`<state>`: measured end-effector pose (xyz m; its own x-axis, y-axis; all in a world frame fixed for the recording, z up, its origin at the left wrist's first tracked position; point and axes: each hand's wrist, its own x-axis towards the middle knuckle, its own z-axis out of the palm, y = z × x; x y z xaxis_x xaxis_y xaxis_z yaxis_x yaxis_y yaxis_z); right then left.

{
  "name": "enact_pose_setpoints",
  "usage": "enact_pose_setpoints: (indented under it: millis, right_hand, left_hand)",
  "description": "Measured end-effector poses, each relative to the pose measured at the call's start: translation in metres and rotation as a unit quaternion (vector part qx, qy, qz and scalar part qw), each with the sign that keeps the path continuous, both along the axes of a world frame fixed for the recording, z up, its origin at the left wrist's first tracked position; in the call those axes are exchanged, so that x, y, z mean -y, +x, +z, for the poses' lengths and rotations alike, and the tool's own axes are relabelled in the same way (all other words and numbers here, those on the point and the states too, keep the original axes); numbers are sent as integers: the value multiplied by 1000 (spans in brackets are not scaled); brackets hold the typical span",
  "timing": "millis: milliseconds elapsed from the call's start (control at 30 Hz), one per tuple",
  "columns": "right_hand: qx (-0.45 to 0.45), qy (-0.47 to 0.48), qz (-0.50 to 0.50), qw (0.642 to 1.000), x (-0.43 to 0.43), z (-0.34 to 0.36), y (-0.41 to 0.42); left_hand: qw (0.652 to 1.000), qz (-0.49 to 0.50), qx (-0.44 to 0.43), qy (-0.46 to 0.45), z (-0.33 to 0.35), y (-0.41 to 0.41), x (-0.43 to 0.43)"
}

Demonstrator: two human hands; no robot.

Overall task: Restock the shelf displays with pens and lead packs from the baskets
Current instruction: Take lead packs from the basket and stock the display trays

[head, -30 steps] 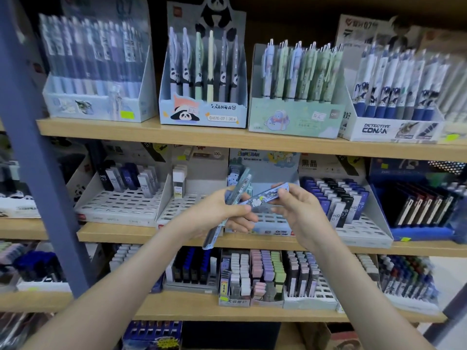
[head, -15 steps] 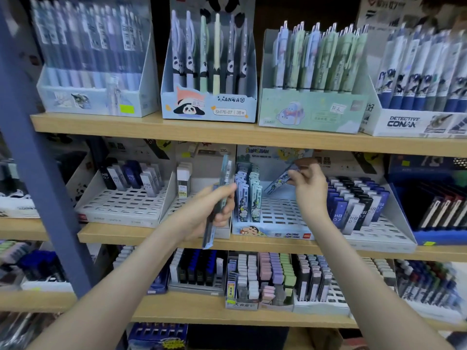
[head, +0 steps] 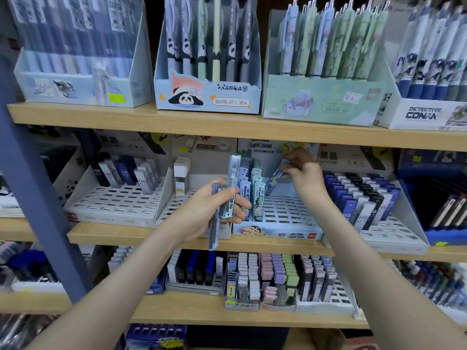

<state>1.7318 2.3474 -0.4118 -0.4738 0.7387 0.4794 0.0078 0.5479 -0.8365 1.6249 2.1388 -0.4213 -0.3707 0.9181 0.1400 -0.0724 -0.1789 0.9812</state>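
My left hand (head: 207, 210) grips a small bunch of lead packs (head: 231, 188), held upright in front of the middle shelf. Farther back, my right hand (head: 302, 173) pinches one printed blue lead pack (head: 274, 179) tilted over the back rows of the light-blue cartoon display tray (head: 278, 232). Two short rows of matching packs (head: 252, 195) stand at the tray's left side; the rest of its slotted grid is bare. The baskets are out of view.
Grey slotted trays of HB lead cases (head: 118, 205) (head: 374, 205) flank the blue tray. Pen display boxes (head: 207, 94) line the wooden upper shelf (head: 227, 125). More lead packs fill the lower shelf (head: 265, 279). A blue metal upright (head: 38, 198) stands at the left.
My right hand took one pack from beside my left hand and carried it up and back into the cartoon tray. The view moved closer to the shelf. My left hand stays holding its packs.
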Motion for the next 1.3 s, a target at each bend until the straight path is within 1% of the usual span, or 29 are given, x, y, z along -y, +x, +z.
enact_pose_setpoints:
  millis: [100, 200, 267, 367, 500, 667, 767, 833, 967, 1033, 1133, 1300]
  right_hand:
    - [6, -2, 6, 1000, 0, 4, -1]
    - [35, 8, 17, 999, 1, 5, -4]
    - [69, 36, 19, 997, 3, 6, -4]
    - [136, 89, -4, 987, 8, 3, -1]
    - [155, 151, -21, 976, 10, -4, 1]
    - [173, 114, -52, 977, 15, -12, -2]
    - [197, 121, -100, 968, 14, -11, -7]
    - [212, 122, -115, 963, 13, -10, -10]
    - [164, 89, -119, 975, 9, -11, -11]
    - [162, 93, -110, 976, 9, -11, -11]
    - [208, 127, -88, 966, 16, -7, -9]
    - [281, 222, -60, 932, 24, -5, -11]
  left_hand:
    - [1000, 5, -5, 4, -1, -1, 0]
    - [1000, 18, -5, 13, -2, -3, 0]
    - [1000, 21, -6, 16, -2, -4, 0]
    - [999, 25, -7, 21, -2, -3, -2]
    - [998, 46, -3, 32, -2, -1, -4]
    - [995, 80, 27, 47, 0, 3, -6]
    - [992, 108, 32, 51, 1, 1, -7]
    - [991, 120, 31, 51, 1, 0, -7]
    - [990, 128, 26, 43, 0, -2, -8]
    - [991, 129, 26, 40, -1, -2, -9]
    - [991, 125, 23, 35, -2, -1, -10]
    - [992, 119, 30, 33, -3, 3, -12]
